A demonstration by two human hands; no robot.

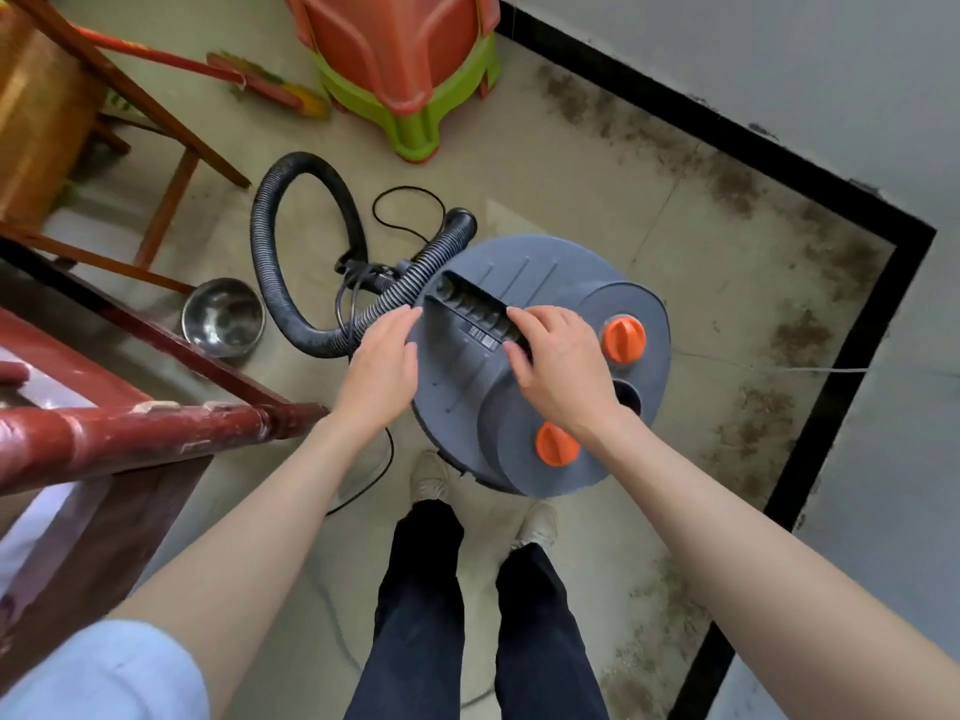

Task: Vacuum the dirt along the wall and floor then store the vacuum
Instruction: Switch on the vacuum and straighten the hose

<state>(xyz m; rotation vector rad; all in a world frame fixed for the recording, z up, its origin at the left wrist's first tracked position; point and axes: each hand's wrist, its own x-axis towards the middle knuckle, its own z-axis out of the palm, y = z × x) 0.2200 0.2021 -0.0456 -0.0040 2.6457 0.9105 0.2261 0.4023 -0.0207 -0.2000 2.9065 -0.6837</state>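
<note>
Standing on the floor (pixel 519 163) near the dirt (pixel 737 189), the vacuum (pixel 524 387) has its handle (pixel 467 309) clasped by the right hand (pixel 556 366); the left hand (pixel 379 366) rests flat, fingers relaxed, on its lid.

A stack of plastic stools (pixel 410 75), orange over green, stands on the floor near the wall. Just left of it a red-handled broom (pixel 249 77) lies flat, its bristles pointing toward the stools. A wooden chair frame (pixel 156 148) fills the upper left, legs slanting across the tiles. Below it a steel bowl (pixel 223 317) sits on the floor beside a dark red wooden rail (pixel 156 433) with chipped paint. A thin pale cable (pixel 779 367) trails across the tiles at right.
</note>
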